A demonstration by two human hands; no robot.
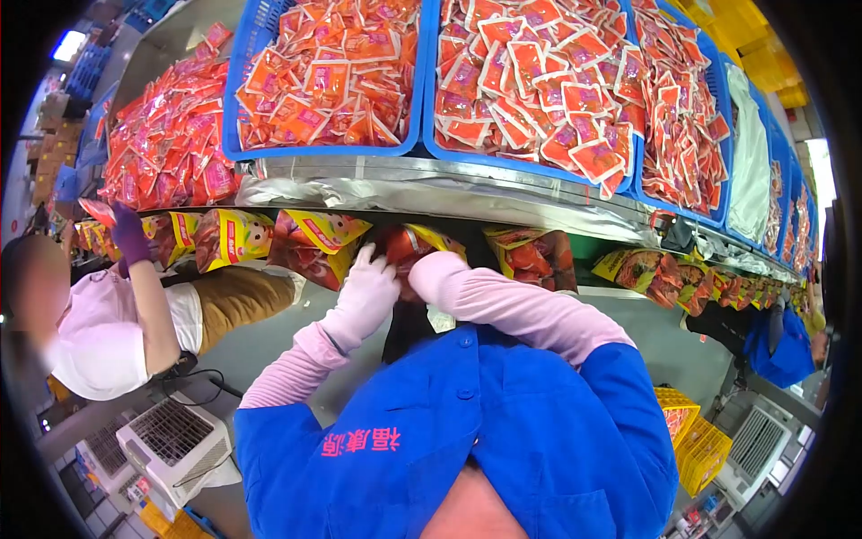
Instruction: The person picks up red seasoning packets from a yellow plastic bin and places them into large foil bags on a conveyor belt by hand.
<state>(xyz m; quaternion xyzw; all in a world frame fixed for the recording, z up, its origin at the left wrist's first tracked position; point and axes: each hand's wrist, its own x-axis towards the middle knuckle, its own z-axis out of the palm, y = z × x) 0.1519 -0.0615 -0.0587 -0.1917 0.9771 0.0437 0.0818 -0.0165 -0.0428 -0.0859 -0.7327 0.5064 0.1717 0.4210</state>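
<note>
In the head view, a red and yellow printed bag stands in the row in front of me, partly covered by my hands. My left hand, in a white glove, is at the bag's left edge, its fingers bent against it. Curled in front of the bag's lower right side is my right hand, also gloved; its fingers are hidden. Another printed bag stands just left of my left hand. To the right of my right hand is an open bag with red packets showing in its mouth.
Blue crates full of red sachets stand behind the bag row, beside a loose sachet heap. At left, a co-worker's purple-gloved hand is near a red sachet. More bags line the right. Yellow crates stand behind me.
</note>
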